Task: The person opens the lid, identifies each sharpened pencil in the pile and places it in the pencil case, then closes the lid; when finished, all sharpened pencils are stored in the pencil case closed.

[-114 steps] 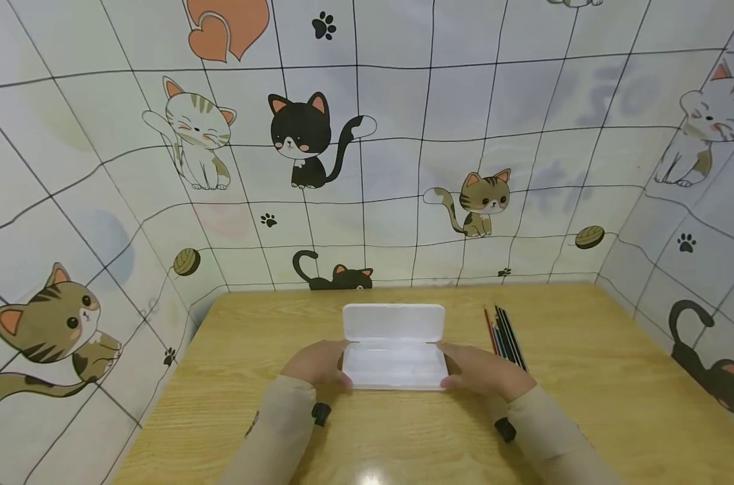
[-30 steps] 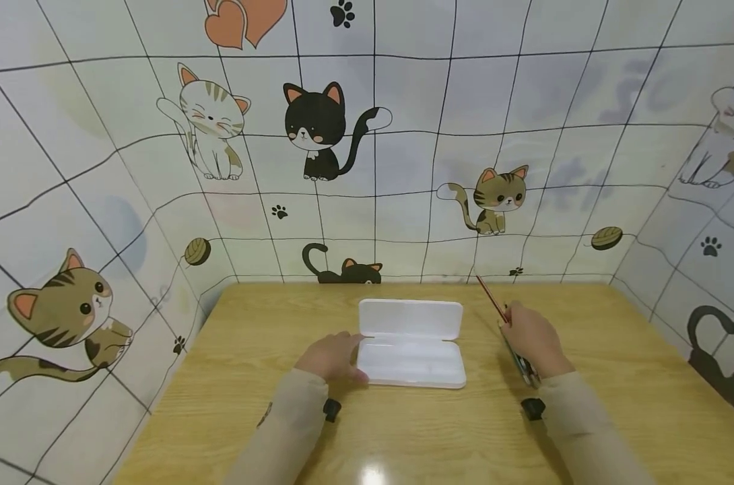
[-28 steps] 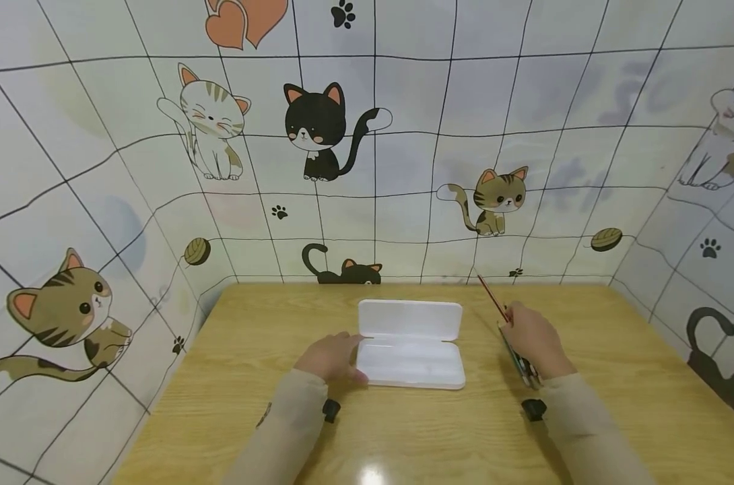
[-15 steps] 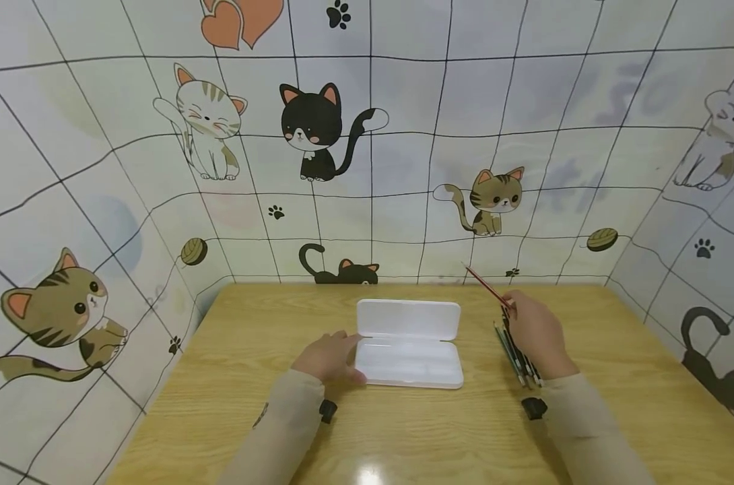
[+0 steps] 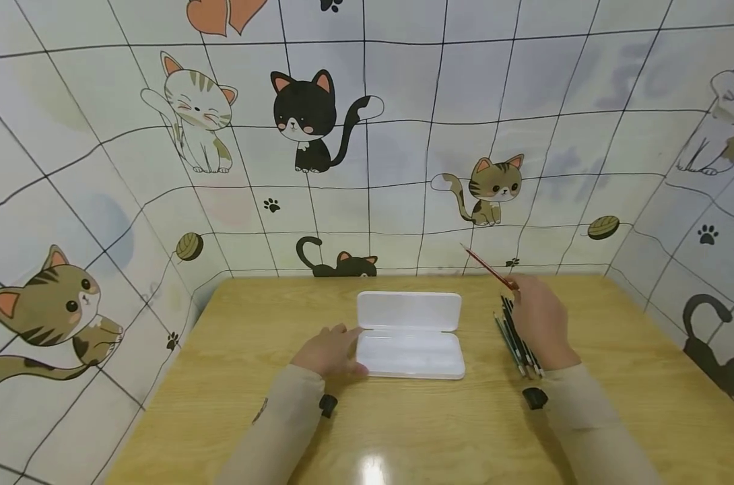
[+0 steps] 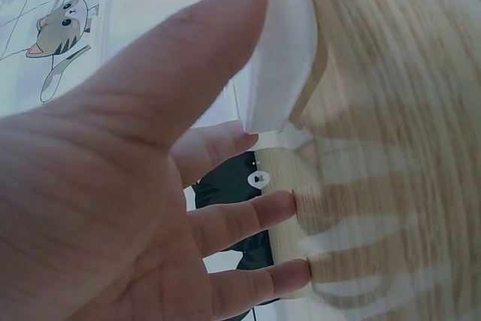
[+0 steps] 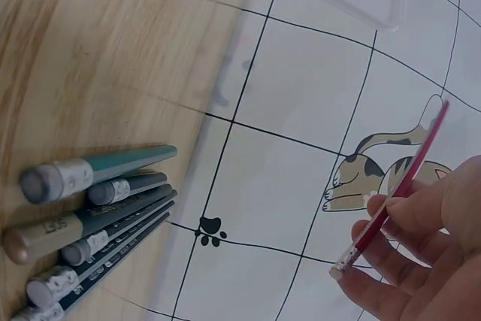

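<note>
A white plastic pencil case (image 5: 411,356) lies on the table with its lid (image 5: 409,311) raised at the back. At its left end, my left hand (image 5: 329,351) touches the case with thumb and index finger. In the left wrist view the thumb lies straight along the case wall (image 6: 282,58), and the other fingers are spread with their tips by the tabletop. My right hand (image 5: 541,323) pinches a red pencil (image 5: 485,263) near its eraser end, its point up and to the left. Below that hand lie several dark and green pencils (image 5: 518,343), erasers toward me.
The wooden table (image 5: 234,411) meets a cloth wall (image 5: 403,155) printed with cats and grid lines at its back. Similar cloth stands at both sides. A black wrist device (image 5: 535,399) sits below the right wrist.
Both hands were at the case's ends earlier. The right hand went to the pencils, took the red one and raised it off the bunch, tilting it leftward. The left hand stayed at the case.
</note>
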